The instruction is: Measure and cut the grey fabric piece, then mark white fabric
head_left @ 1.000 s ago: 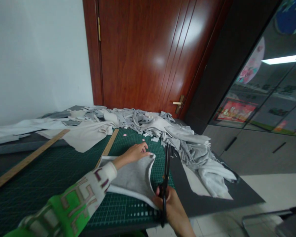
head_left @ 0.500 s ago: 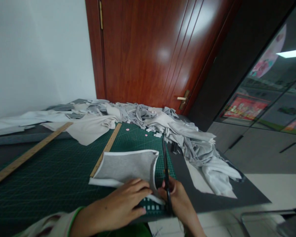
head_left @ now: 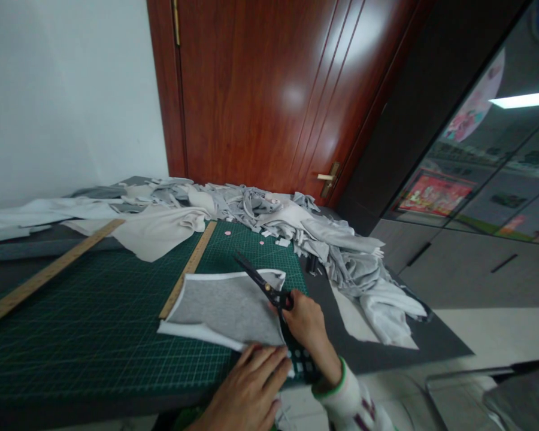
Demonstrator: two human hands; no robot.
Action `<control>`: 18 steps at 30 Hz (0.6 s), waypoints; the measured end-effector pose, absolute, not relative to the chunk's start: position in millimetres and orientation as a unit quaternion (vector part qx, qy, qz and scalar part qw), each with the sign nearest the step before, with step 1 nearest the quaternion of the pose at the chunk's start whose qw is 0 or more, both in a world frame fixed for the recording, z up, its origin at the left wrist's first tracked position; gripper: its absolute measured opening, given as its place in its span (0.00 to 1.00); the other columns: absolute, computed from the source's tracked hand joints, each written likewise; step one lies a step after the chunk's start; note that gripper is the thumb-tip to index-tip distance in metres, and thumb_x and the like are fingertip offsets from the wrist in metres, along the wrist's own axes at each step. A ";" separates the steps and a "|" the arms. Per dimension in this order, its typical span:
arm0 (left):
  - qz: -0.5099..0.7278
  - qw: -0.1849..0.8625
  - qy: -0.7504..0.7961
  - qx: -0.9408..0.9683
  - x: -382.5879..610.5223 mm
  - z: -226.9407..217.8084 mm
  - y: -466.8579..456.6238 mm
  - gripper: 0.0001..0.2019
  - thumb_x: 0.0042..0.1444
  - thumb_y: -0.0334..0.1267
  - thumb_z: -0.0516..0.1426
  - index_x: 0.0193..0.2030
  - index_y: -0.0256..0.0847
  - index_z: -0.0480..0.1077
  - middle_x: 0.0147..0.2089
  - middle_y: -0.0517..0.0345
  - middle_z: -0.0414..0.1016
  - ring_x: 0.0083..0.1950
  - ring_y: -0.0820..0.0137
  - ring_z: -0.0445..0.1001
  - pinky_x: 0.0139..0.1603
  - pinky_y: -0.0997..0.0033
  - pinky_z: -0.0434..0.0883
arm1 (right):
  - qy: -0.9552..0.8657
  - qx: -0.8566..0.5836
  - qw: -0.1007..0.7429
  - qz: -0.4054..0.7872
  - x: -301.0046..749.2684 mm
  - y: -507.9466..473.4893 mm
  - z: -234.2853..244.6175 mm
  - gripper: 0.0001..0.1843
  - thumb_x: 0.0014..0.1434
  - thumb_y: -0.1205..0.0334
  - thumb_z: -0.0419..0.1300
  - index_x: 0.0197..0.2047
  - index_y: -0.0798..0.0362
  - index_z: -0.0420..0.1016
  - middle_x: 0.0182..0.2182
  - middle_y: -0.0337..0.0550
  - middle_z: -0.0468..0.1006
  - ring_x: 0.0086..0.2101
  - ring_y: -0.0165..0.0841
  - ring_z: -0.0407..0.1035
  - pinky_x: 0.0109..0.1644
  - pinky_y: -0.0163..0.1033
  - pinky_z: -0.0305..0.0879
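Observation:
My right hand (head_left: 306, 328) grips a pair of black fabric scissors (head_left: 265, 286), whose closed-looking blades point up and left across the far corner of the cloth. The cloth is a grey fleece piece with a white edge (head_left: 224, 311), lying flat on a green cutting mat (head_left: 94, 341). My left hand (head_left: 247, 389) rests with its fingers apart on the near edge of that piece, holding nothing. The lower part of the scissors' handles is hidden by my right hand.
A heap of grey and white fabric scraps (head_left: 291, 224) lies beyond the mat. Two wooden rulers (head_left: 49, 275) lie on the mat, another (head_left: 188, 269) beside the cloth. Small pink dots (head_left: 227, 232) sit near the far edge. A chair (head_left: 471, 401) stands at lower right.
The scissors have swung from pointing straight ahead to lying across the cloth, pointing up and left. My left hand has moved from the far side of the cloth to its near edge.

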State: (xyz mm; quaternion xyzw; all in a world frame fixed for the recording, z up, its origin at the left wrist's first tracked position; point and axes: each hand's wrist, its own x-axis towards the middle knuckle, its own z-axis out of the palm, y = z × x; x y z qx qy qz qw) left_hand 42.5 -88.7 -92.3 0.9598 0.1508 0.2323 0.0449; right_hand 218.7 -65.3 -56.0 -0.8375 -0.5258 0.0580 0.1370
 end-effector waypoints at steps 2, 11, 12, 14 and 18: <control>0.237 0.003 0.148 0.960 42.2 -103.1 -92.1 0.25 0.51 0.26 0.55 0.58 0.40 0.65 0.59 0.53 0.74 0.57 0.62 0.72 0.61 0.61 0.65 | -0.525 -0.844 0.105 0.038 214.5 -62.6 -54.0 0.09 0.58 0.57 0.60 0.40 0.52 0.73 0.35 0.49 0.83 0.38 0.45 0.77 0.31 0.39 0.53; 0.323 -0.070 0.177 0.927 31.9 -117.4 -105.0 0.26 0.49 0.26 0.52 0.58 0.39 0.65 0.50 0.59 0.78 0.48 0.66 0.75 0.54 0.68 0.67 | -0.522 -0.848 0.095 0.025 223.4 -63.9 -54.7 0.06 0.56 0.60 0.58 0.38 0.49 0.73 0.34 0.44 0.83 0.37 0.42 0.78 0.29 0.38 0.53; 0.333 -0.080 0.185 0.921 31.1 -120.1 -106.6 0.26 0.50 0.27 0.52 0.58 0.38 0.66 0.49 0.58 0.78 0.48 0.66 0.75 0.53 0.69 0.67 | -0.520 -0.849 0.096 0.023 224.3 -64.1 -55.1 0.06 0.56 0.60 0.58 0.38 0.49 0.73 0.33 0.44 0.83 0.37 0.42 0.78 0.29 0.37 0.53; 0.351 -0.089 0.200 0.910 30.2 -125.7 -110.0 0.25 0.51 0.27 0.51 0.58 0.38 0.67 0.48 0.57 0.78 0.47 0.66 0.75 0.52 0.69 0.68 | -0.515 -0.852 0.095 0.019 225.5 -64.3 -55.7 0.06 0.56 0.58 0.58 0.37 0.49 0.73 0.33 0.45 0.83 0.36 0.43 0.78 0.29 0.37 0.52; 0.374 -0.049 0.219 0.900 27.8 -134.0 -117.2 0.22 0.55 0.29 0.52 0.57 0.43 0.68 0.44 0.59 0.78 0.45 0.66 0.75 0.51 0.70 0.68 | -0.507 -0.857 0.085 0.014 227.6 -63.9 -56.5 0.08 0.58 0.56 0.58 0.38 0.49 0.73 0.33 0.46 0.83 0.36 0.43 0.78 0.29 0.38 0.52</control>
